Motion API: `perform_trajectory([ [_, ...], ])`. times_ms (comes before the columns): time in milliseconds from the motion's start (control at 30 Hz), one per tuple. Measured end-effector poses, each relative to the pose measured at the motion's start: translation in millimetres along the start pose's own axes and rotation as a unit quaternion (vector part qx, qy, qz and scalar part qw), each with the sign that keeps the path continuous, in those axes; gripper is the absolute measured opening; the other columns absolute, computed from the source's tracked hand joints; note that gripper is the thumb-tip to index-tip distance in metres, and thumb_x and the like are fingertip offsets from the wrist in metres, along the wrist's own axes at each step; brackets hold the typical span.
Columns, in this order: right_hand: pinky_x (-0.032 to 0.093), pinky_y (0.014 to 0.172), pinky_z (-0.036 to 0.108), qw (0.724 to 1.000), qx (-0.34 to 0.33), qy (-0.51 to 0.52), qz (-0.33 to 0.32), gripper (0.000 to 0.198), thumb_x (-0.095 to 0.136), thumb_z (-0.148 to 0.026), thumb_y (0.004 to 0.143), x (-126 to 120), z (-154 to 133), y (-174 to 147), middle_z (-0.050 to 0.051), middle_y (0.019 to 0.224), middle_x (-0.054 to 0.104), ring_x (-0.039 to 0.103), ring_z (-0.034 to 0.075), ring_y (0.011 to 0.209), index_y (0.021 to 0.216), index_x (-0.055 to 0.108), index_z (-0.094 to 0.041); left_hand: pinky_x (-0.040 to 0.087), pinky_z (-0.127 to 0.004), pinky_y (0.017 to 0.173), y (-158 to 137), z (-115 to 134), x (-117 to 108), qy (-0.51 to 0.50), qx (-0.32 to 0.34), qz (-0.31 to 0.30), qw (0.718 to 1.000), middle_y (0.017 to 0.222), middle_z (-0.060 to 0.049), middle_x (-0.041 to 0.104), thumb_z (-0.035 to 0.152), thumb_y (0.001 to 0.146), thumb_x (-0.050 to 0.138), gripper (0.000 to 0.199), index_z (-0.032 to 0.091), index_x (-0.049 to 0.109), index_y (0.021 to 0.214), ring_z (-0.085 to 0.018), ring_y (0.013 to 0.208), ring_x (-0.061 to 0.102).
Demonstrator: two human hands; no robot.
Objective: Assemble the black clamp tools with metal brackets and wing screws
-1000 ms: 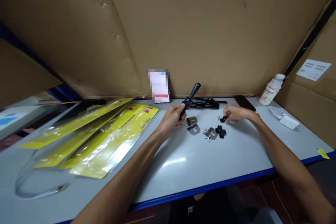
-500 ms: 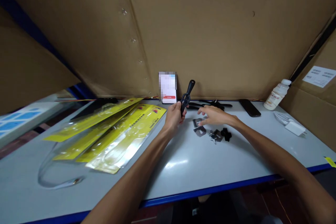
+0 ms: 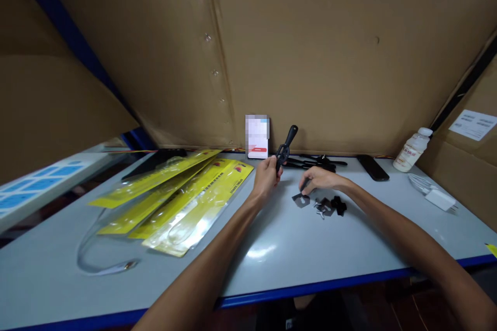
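My left hand (image 3: 267, 176) is closed around the lower part of a black spokeshave body (image 3: 290, 138), with its upper handle pointing up and slightly right. To the right, my right hand (image 3: 321, 178) pinches a small dark metal plate (image 3: 304, 185) just above the table. Under its fingertips lies another flat metal plate (image 3: 300, 199). Several silver wing screws (image 3: 320, 212) and black star-shaped knobs (image 3: 339, 206) are grouped nearer to me. More black spokeshave bodies (image 3: 310, 162) lie behind my right hand, partly hidden by it.
Yellow-backed plastic packages (image 3: 194, 207) fan out on the left beside a grey cable (image 3: 83, 256). A lit phone (image 3: 257, 137) leans on the cardboard wall. Rightward are a dark phone (image 3: 373, 167), a white bottle (image 3: 412, 150) and a white charger (image 3: 439, 199). The table has a blue front edge (image 3: 310, 288).
My right hand has closed its fingers on one metal plate and tilted it up off the table. My left hand still holds the spokeshave body. The camera view has shifted slightly.
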State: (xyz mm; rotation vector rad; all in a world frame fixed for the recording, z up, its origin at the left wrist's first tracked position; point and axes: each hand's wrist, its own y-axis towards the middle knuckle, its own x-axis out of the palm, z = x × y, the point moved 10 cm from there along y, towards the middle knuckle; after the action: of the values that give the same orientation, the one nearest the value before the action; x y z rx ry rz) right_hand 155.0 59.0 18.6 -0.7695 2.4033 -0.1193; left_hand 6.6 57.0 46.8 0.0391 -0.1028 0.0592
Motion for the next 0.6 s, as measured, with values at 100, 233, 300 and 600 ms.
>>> perform_trajectory([
  [100,0.032,0.05,0.022,0.996,0.007,0.06,0.063,0.029,0.076,-0.028,0.061,-24,10,-21,0.0,0.067,0.066,0.054,0.012,0.06,0.085,0.07,-0.015,0.021,-0.017,0.036,-1,1,5,0.026,0.018,-0.01,0.999,0.05,0.007,0.043,0.042,0.091,0.042,0.03,0.018,0.055,0.079,-0.007,0.036,0.032],
  [233,0.033,0.049,0.021,0.989,0.007,0.084,0.124,0.024,0.074,-0.031,0.062,-48,19,-46,0.004,0.072,0.071,0.054,0.012,0.062,0.079,0.07,-0.014,0.026,-0.019,0.04,-5,0,18,0.083,0.05,-0.04,0.994,0.049,0.006,0.044,0.044,0.089,0.045,0.031,0.018,0.056,0.077,-0.009,0.04,0.037],
  [300,0.038,0.051,0.021,0.984,-0.006,0.101,0.15,0.021,0.074,-0.032,0.064,-53,20,-54,0.004,0.074,0.071,0.057,0.012,0.065,0.072,0.065,-0.015,0.027,-0.019,0.043,-8,0,23,0.115,0.074,-0.046,0.989,0.049,0.005,0.046,0.043,0.09,0.046,0.03,0.018,0.055,0.075,-0.009,0.041,0.038],
  [600,0.045,0.046,0.024,0.942,-0.121,0.151,0.275,0.03,0.073,-0.044,0.071,-86,-20,-94,0.002,0.076,0.067,0.057,0.012,0.052,0.083,0.058,-0.02,0.024,-0.024,0.052,-24,30,39,0.292,0.179,-0.128,0.931,0.052,0.002,0.048,0.035,0.087,0.054,0.03,0.02,0.052,0.06,-0.013,0.05,0.039],
])
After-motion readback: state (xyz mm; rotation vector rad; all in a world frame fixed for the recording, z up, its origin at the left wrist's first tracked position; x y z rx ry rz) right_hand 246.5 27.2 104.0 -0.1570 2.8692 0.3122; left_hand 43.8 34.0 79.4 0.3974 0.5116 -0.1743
